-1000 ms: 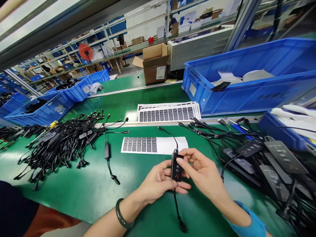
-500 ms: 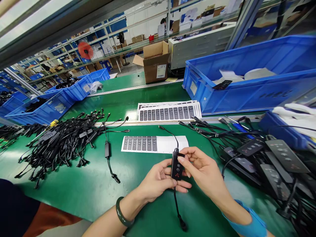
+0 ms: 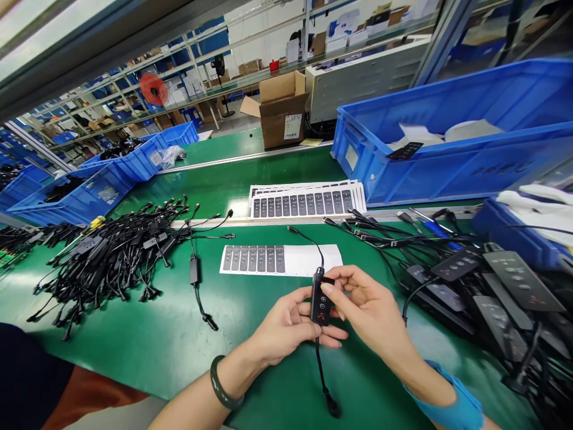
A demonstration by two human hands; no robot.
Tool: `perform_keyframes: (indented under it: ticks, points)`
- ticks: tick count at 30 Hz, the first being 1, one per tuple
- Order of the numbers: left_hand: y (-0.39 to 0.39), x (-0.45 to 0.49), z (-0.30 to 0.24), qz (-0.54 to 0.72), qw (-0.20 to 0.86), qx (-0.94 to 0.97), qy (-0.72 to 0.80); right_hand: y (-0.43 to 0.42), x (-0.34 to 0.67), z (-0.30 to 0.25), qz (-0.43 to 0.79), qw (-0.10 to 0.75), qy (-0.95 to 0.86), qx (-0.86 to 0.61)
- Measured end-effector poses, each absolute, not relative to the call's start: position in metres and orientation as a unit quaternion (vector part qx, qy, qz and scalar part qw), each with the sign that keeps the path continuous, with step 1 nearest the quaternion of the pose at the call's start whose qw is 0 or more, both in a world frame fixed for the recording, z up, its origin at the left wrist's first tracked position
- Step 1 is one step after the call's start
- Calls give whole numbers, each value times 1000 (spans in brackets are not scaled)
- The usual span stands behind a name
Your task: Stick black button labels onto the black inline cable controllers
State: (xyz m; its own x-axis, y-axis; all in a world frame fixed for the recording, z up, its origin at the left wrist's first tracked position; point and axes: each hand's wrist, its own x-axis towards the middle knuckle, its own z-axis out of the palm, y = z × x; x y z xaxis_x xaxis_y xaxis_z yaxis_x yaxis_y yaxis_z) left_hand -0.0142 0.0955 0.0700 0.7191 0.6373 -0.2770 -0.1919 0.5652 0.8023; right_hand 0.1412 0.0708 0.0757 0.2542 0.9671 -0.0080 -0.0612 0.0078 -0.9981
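Above the green bench my left hand (image 3: 286,325) grips a small black inline controller (image 3: 319,307) from below and the left side, thumb at its lower end. A cable runs out of each end of the controller. On its face lies a dark button label (image 3: 323,302) with plus and minus marks and red symbols. My right hand (image 3: 364,304) pinches the label's upper end, thumb on top; its fingertips are partly hidden. Just behind is a white label sheet (image 3: 253,260), dark labels on its left part and bare backing on its right.
To the left are a heap of cabled controllers (image 3: 114,254) and one separate controller (image 3: 194,270). More label sheets (image 3: 308,204) lie behind. On the right are labelled controllers (image 3: 474,298), a large blue crate (image 3: 403,179) and a smaller blue bin (image 3: 501,233). A cardboard box (image 3: 280,113) stands beyond.
Both hands hold nearly the same pose on the controller and label. The view has shifted very slightly.
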Motion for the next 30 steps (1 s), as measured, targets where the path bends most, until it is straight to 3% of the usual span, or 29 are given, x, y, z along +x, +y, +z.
perform_keyframes:
  ticks: [14,30]
  points:
    - [93,-12,68,247,825,416,291,71,140,70,375,556,-460,-582]
    - [93,-11,69,258,808,435,302,74,146,54,401,525,-449,-602]
